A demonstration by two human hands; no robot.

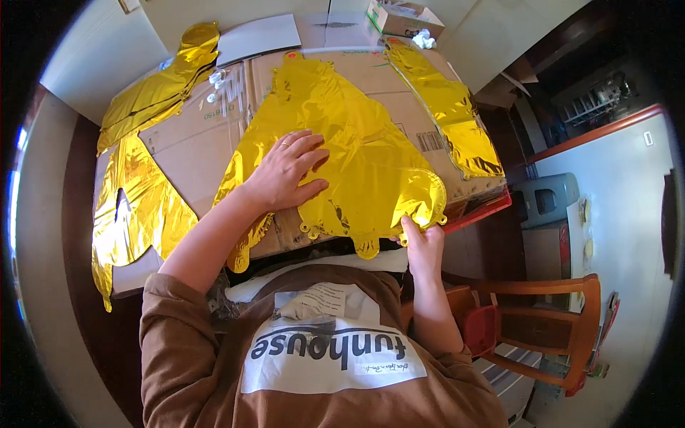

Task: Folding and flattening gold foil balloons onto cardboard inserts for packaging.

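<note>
A flat gold foil balloon [342, 135], uninflated and shaped like a large letter A, lies across the cardboard in front of me. My left hand [291, 171] rests on its left part, fingers stretched out and slightly bent, a ring on one of them. At its lower right corner, my right hand [425, 246] pinches the foil edge, the thumb on top and the other fingers mostly hidden beneath. Small tabs stick out along the balloon's lower edge. More gold foil [139, 207] lies at the left, and a long gold foil piece [449, 107] lies at the right.
Flattened cardboard [193, 135] covers the table. Along the back are a white sheet [260, 37], an open box [404, 18] and crumpled white tissue [424, 39]. To the right stand a wooden chair [542, 287] and a grey plastic stool [548, 200].
</note>
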